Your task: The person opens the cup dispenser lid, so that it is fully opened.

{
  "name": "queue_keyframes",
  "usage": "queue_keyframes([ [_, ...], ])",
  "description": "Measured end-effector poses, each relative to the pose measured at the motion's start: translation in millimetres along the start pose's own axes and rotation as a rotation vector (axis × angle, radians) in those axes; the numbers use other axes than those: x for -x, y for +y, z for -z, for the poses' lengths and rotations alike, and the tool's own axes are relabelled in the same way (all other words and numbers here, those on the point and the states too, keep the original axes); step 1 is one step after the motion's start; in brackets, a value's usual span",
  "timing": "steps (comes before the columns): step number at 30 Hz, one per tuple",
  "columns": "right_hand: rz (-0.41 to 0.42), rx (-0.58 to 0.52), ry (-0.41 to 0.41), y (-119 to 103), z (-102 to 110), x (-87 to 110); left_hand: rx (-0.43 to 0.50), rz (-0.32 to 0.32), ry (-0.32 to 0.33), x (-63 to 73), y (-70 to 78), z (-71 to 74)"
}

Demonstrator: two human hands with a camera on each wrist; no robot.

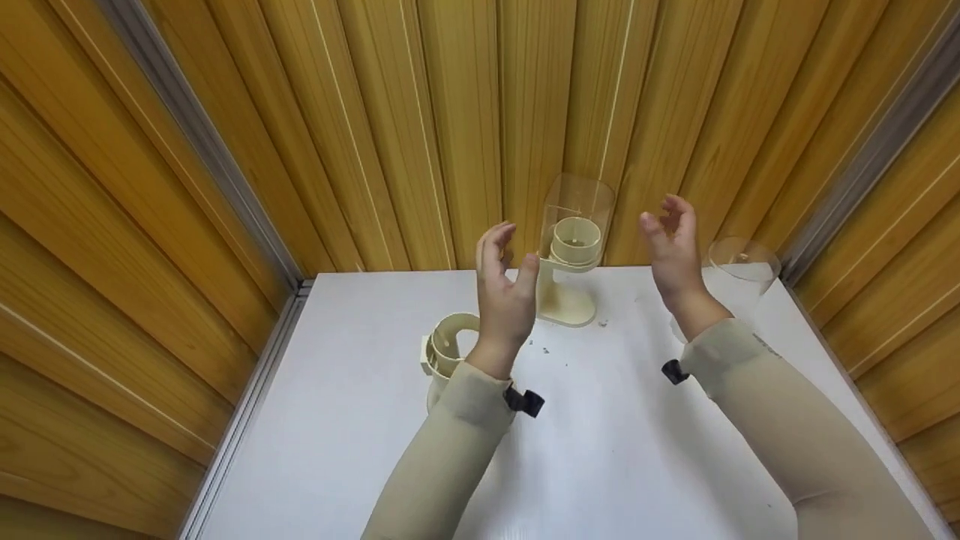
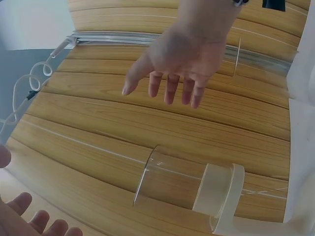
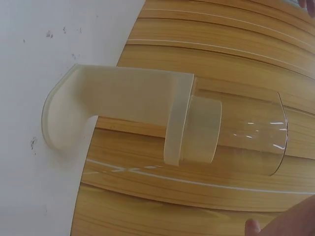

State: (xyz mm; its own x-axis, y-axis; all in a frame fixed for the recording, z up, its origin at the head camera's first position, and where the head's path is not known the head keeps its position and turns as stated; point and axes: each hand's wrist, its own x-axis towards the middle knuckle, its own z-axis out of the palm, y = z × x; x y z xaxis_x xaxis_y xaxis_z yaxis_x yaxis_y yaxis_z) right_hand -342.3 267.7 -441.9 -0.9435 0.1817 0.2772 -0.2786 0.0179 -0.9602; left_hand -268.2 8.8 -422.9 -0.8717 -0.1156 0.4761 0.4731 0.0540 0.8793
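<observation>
In the head view, my left hand (image 1: 506, 304) and right hand (image 1: 675, 259) hover apart above the table with fingers loosely bent, nothing in either. Between and beyond them stands a cream stand (image 1: 568, 304) bearing a cream cup-like ring (image 1: 576, 241) inside a clear open cylinder (image 1: 579, 187). A second cream ring-shaped part (image 1: 450, 345), partly hidden by my left wrist, stands below that hand. The left wrist view shows the right hand (image 2: 189, 59) across from the left hand (image 2: 24, 216). In the right wrist view the clear cylinder (image 3: 253, 132) rises from the stand (image 3: 133, 93).
Behind my right wrist, a clear container (image 1: 742, 266) stands at the table's back right corner. Small crumbs (image 1: 546, 350) lie on the white table (image 1: 600, 450) near the stand. Wood-plank walls (image 1: 457, 135) with metal corner rails (image 1: 210, 142) enclose the back and sides.
</observation>
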Motion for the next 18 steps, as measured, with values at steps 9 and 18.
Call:
queue_keyframes([
  [9,-0.141,-0.1,-0.014,1.4,-28.3,-27.0,-0.064,0.179,-0.037,-47.1,-20.6,-44.7],
  [18,-0.2,-0.082,-0.095,18.5,-36.3,-33.7,-0.109,0.33,-0.069,-67.2,-42.8,-74.3],
])
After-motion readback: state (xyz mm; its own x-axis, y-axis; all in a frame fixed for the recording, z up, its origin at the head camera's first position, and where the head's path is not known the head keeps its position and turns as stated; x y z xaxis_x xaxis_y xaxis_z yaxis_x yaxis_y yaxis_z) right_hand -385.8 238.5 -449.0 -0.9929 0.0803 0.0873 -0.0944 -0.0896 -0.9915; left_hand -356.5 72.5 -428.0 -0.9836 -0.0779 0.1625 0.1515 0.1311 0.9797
